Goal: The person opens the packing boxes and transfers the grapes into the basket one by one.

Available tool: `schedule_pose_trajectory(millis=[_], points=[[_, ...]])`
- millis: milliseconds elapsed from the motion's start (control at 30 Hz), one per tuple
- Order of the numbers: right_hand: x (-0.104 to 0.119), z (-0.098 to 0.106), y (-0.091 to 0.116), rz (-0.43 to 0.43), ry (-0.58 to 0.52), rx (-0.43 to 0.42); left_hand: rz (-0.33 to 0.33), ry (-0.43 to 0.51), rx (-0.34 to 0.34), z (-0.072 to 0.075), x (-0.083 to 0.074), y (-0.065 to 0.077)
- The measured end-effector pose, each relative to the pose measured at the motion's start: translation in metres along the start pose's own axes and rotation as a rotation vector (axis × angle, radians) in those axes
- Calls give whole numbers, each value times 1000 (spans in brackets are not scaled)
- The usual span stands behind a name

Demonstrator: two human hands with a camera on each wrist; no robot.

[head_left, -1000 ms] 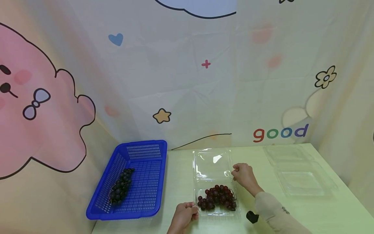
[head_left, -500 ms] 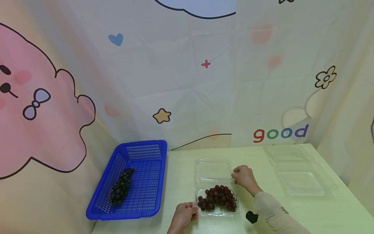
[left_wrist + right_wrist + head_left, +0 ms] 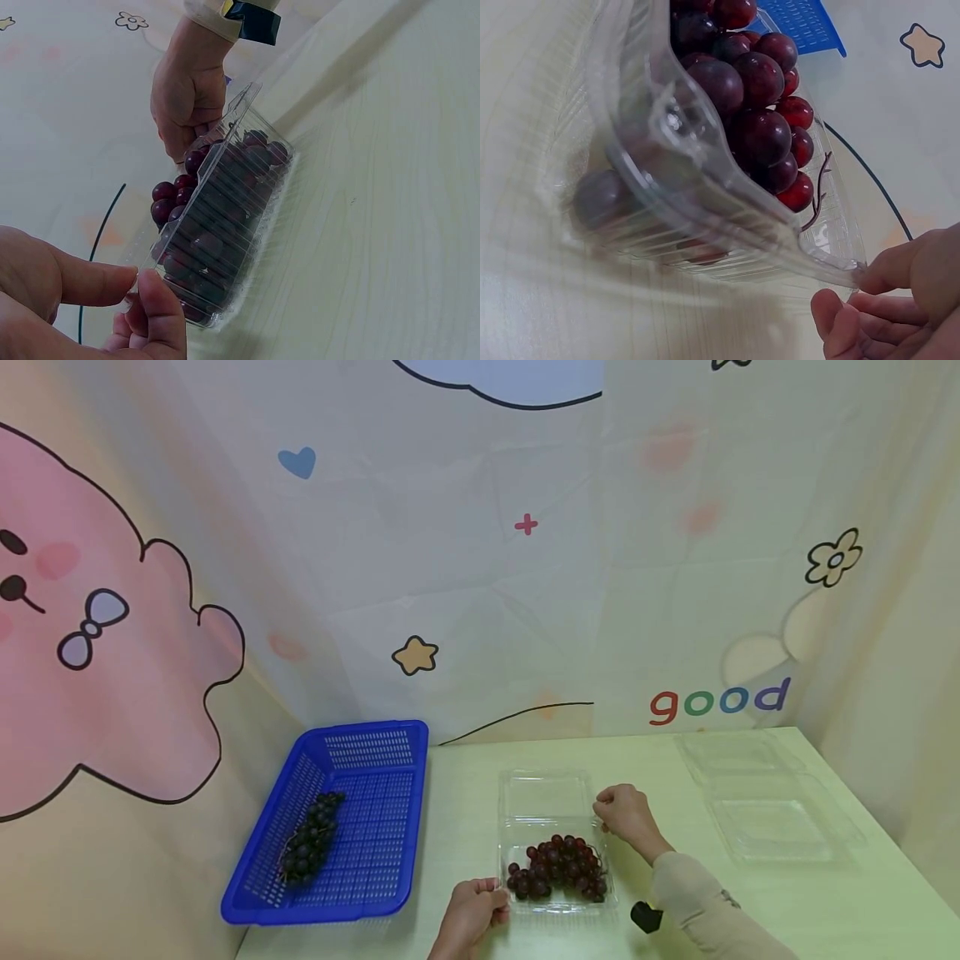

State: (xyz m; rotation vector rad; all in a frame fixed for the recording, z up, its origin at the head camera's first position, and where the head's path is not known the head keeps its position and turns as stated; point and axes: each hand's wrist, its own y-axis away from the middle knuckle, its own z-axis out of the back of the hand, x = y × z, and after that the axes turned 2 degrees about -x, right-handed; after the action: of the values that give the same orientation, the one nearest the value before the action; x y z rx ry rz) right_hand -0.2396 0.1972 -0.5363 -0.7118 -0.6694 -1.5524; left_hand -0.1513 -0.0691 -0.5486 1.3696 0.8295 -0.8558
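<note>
A clear plastic clamshell box (image 3: 555,908) lies open at the middle of the table, its lid (image 3: 545,795) folded back away from me. A bunch of dark red grapes (image 3: 564,867) fills its base, several rising above the rim in the left wrist view. My left hand (image 3: 472,912) pinches the rim at the near left corner between thumb and finger. At the right side by the hinge, my right hand (image 3: 628,814) holds the rim's corner; in the right wrist view the thumb (image 3: 896,266) lies on it with curled fingers below.
A blue plastic basket (image 3: 375,852) stands on the left with a bunch of black grapes (image 3: 309,843) in it. Another open clear clamshell box (image 3: 780,831) lies at the right. A small black object (image 3: 646,917) is beside the right sleeve.
The clamshell's lid has dropped back from a raised angle to lie flatter. My right hand has shifted very slightly; my left hand keeps its place on the rim.
</note>
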Motion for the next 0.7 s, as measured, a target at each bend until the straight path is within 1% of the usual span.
schedule_pose_trajectory(millis=[167, 233, 400, 600, 700], points=[[1, 1, 2, -37, -7, -1, 21, -4, -12, -1, -2, -1], [0, 2, 3, -45, -7, -6, 12, -1, -6, -1, -1, -1], [0, 5, 10, -33, 13, -15, -12, 7, 15, 1, 1, -1], [2, 10, 20, -30, 33, 15, -2, 1, 21, 2, 0, 1], [5, 12, 25, -32, 39, 26, -7, 1, 21, 1, -1, 1]])
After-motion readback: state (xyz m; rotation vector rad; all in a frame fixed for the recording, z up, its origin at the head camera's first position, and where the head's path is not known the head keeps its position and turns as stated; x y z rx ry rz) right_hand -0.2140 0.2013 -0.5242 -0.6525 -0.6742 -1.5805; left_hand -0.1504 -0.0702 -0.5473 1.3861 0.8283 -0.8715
